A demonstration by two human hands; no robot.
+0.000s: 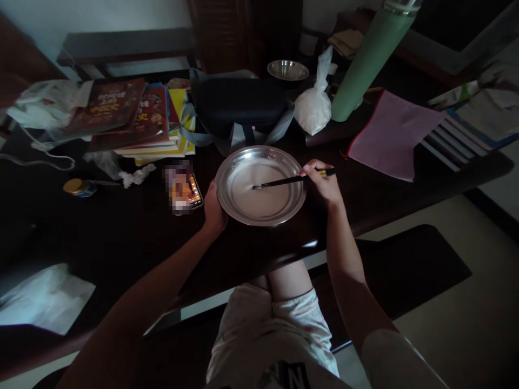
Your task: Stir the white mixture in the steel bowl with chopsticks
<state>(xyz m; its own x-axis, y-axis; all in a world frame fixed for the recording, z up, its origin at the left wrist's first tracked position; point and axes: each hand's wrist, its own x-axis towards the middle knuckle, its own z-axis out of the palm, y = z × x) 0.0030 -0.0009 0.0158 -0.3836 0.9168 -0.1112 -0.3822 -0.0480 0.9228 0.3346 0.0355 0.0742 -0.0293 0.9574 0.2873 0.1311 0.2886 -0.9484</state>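
On the dark table [121, 237], near its front edge, sits a metal plate [260, 216] of pale liquid. The left hand [213, 209] grips its rim, just beside a phone [184, 189]; the right hand [322, 183] pinches dark chopsticks [284, 182], tips in the liquid.

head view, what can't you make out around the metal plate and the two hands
- Phone screen: blurred out, head view.
- Left hand fingers: hidden behind the metal plate rim.
- Chopsticks tips: sunk in the white liquid, with the right hand covering their middle.
- Green bottle top: cut off by the upper edge.
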